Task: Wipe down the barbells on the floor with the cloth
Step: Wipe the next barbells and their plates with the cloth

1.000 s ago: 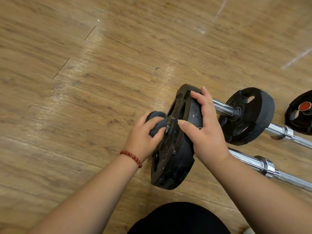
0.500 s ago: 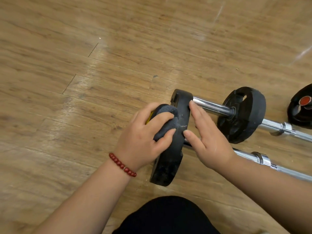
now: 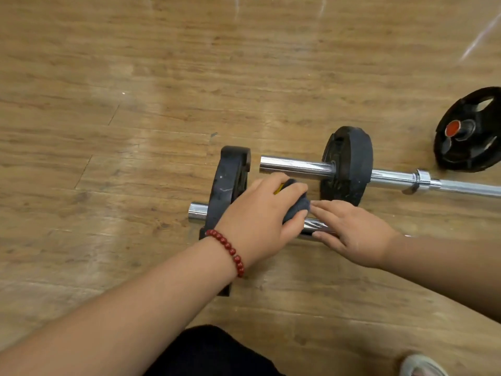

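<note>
**A:** Where is the cloth?

**B:** The dark grey cloth (image 3: 296,206) is bunched in the person's left hand (image 3: 257,221). It is pressed onto the chrome shaft of the near barbell (image 3: 314,226), just right of that barbell's black near plate (image 3: 230,177). A sliver of yellow shows at the cloth's upper edge, under the forefinger.

**A:** And the other hand?

**B:** The right hand (image 3: 352,232) lies on the same shaft just beside the cloth. Its fingers are straight and point left, with the fingertips touching the cloth. The thumb sits on the near side of the shaft.

**A:** So the hands are together?

**B:** They are side by side and meet at the cloth. The left is curled round the cloth and the right is flat.

**A:** How do the arms come in?

**B:** Both forearms are bare. The left comes from the lower left and crosses in front of the near plate's lower part, with a red bead bracelet (image 3: 227,248) on the wrist. The right comes in from the right edge.

**A:** And the barbells?

**B:** Both lie on the wooden floor (image 3: 135,104). The near plate stands on edge, with a short chrome stub poking out to its left. The far barbell (image 3: 295,166) lies just behind, roughly parallel. Its bare end is close to the near plate's top, its far plate (image 3: 349,161) is further right, and its shaft runs off to the right. A third plate (image 3: 466,131) with a red hub sits at the right edge, well apart.
</note>
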Motion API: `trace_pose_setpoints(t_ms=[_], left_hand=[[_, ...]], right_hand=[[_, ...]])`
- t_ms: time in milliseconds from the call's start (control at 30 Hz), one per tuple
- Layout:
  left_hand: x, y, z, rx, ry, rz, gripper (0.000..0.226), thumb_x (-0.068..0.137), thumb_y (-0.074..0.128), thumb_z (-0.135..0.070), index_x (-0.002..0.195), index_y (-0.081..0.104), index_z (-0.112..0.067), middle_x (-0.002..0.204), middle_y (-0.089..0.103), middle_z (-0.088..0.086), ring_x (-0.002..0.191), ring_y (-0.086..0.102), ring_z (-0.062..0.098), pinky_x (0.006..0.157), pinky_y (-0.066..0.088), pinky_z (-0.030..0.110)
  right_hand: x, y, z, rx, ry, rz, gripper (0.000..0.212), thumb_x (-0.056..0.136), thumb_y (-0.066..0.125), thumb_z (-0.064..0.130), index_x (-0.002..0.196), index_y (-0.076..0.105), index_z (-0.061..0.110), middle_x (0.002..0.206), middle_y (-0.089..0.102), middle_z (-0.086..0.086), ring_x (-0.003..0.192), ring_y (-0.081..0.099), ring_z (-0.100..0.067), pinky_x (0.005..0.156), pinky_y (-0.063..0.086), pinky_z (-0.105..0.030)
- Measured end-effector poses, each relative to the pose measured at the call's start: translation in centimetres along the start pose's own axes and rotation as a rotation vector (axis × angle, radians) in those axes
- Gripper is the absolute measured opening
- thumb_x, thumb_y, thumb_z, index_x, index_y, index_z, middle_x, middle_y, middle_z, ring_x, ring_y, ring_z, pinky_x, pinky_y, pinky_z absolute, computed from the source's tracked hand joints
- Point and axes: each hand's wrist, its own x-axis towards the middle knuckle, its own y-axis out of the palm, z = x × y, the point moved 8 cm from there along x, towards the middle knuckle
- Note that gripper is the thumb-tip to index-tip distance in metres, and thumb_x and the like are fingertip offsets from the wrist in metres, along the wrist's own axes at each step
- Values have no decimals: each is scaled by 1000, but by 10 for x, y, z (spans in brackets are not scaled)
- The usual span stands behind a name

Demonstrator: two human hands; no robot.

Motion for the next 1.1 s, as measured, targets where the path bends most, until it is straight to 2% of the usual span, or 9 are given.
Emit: trace_pose_setpoints(t_ms=[133, 267, 500, 633, 700, 800, 900, 1000, 1100], left_hand=[[18, 54, 18, 40, -231, 222, 37, 97, 45, -38, 131, 48, -23, 129, 46, 0, 118, 44, 20, 95, 40, 29], [27, 100, 24, 65, -389, 279, 35, 98, 42, -35, 131, 47, -21, 129, 43, 4, 119, 40, 25, 96, 37, 32], [16, 112, 43, 267, -355, 5, 42, 93, 33, -43, 117, 60, -22, 113, 58, 0, 108, 52, 22, 103, 33, 41], [-6, 108, 55, 180, -555, -155, 34, 92, 42, -35, 113, 62, -17, 117, 57, 3, 120, 46, 25, 112, 28, 46], [4, 120, 35, 170, -534, -141, 34, 90, 40, -36, 109, 64, -20, 115, 59, 1, 122, 46, 24, 117, 13, 46], [20, 133, 21, 238, -364, -109, 38, 89, 34, -42, 103, 65, -23, 99, 63, -4, 103, 56, 18, 112, 25, 42], [8, 116, 56, 252, -536, -211, 39, 91, 32, -39, 98, 65, -19, 97, 62, -2, 101, 55, 20, 111, 29, 43], [4, 122, 46, 198, -655, -249, 36, 92, 36, -34, 106, 64, -17, 110, 60, 4, 116, 50, 25, 116, 17, 46], [14, 149, 1, 184, -415, -179, 34, 91, 36, -35, 112, 58, -22, 113, 58, 1, 116, 47, 20, 113, 20, 44]], right_hand=[[-3, 18, -18, -2, -31, 53, 68, 96, 20, 57, 133, 53, 12, 128, 60, -9, 109, 61, -27, 87, 52, -35], [-2, 28, -27, 84, -41, 46, 69, 90, 22, 56, 140, 45, 15, 137, 52, -5, 118, 54, -25, 94, 47, -36], [14, 35, -35, 89, -105, 3, 53, 97, 39, 49, 144, 35, 24, 133, 52, 3, 117, 51, -20, 97, 41, -31], [14, 37, -40, 124, -76, 10, 54, 96, 41, 50, 143, 36, 25, 132, 52, 3, 118, 50, -19, 97, 41, -31], [15, 40, -41, 150, -66, 17, 50, 94, 43, 50, 136, 42, 24, 126, 54, 3, 115, 51, -19, 93, 43, -31], [17, 37, -44, 182, -48, 27, 43, 92, 47, 52, 123, 50, 22, 114, 57, 2, 105, 53, -17, 86, 45, -30], [19, 36, -50, 228, -16, 34, 49, 89, 51, 57, 124, 51, 22, 109, 58, 2, 102, 54, -17, 84, 46, -33], [19, 34, -49, 222, -25, 12, 42, 90, 50, 54, 113, 55, 20, 103, 58, 1, 96, 55, -18, 79, 46, -31], [18, 30, -48, 223, -44, -28, 32, 89, 50, 43, 105, 57, 16, 100, 61, -1, 94, 56, -17, 78, 44, -27]])
